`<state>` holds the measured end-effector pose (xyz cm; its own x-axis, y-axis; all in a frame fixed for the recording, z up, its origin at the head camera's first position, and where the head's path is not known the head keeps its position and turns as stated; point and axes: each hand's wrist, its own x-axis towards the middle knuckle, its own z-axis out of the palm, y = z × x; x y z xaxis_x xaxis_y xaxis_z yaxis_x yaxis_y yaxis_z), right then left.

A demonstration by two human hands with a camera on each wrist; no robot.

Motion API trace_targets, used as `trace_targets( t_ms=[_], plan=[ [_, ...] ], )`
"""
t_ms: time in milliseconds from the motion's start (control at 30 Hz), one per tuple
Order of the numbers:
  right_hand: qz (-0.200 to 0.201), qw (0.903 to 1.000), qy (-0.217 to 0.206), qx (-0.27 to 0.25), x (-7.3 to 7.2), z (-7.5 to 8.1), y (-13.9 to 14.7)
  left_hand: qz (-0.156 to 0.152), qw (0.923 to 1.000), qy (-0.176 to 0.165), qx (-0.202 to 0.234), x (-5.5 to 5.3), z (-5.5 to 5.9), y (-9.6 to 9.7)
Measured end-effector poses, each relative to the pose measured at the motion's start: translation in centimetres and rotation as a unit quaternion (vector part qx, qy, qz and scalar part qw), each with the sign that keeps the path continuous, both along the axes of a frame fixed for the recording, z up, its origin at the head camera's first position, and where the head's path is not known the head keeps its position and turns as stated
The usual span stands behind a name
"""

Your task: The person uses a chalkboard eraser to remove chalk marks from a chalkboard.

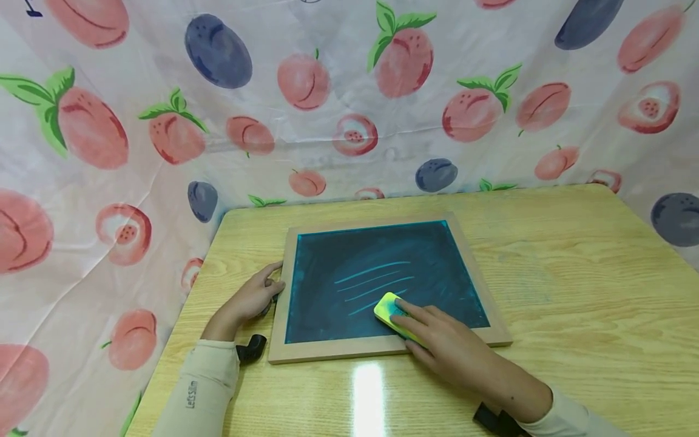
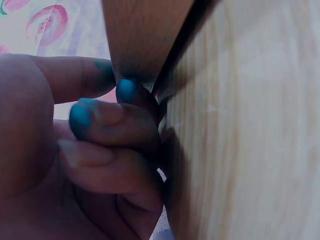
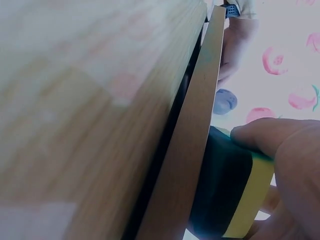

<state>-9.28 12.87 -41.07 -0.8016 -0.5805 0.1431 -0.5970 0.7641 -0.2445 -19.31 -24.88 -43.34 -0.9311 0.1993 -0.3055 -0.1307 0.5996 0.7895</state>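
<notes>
A wood-framed chalkboard (image 1: pixel 322 243) lies on the table with several blue chalk lines (image 1: pixel 374 270) across its middle. My right hand (image 1: pixel 453 346) grips a yellow eraser (image 1: pixel 386 305), which sits over the lower part of the board and covers the end of the lowest line. In the right wrist view the eraser (image 3: pixel 260 195) shows a dark layer beneath its yellow one, down by the board's frame (image 3: pixel 195 125). At the left side of the frame, my left hand (image 1: pixel 252 297) pinches the edge. Its fingers (image 2: pixel 120 122) curl low beside the frame (image 2: pixel 142 40), with blue chalk on the tips.
The board rests on a light wood-grain table (image 1: pixel 573 273). Behind and to the left hangs a fruit-print cloth (image 1: pixel 338 79). Black wrist devices (image 1: pixel 252 349) are worn on both arms, close over the tabletop.
</notes>
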Motion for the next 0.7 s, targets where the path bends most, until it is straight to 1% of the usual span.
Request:
trace_targets(
  t_ms=[167,300,467,700],
  plan=[
    [-0.002,1.0,0.002,0.006,0.0,0.1,0.3,-0.003,1.0,-0.004,0.0,0.0,0.0,0.0],
    [-0.014,0.9997,0.021,0.001,-0.4,0.1,0.5,0.001,1.0,-0.005,0.004,-0.1,0.0,0.0],
    [-0.04,0.9979,0.049,-0.012,-1.2,0.2,1.2,0.002,1.0,0.0,0.006,-0.1,0.0,0.1],
    [-0.082,0.9954,0.05,0.007,-2.5,0.3,2.3,-0.002,1.0,-0.001,0.002,-0.1,0.0,0.0]
  ],
)
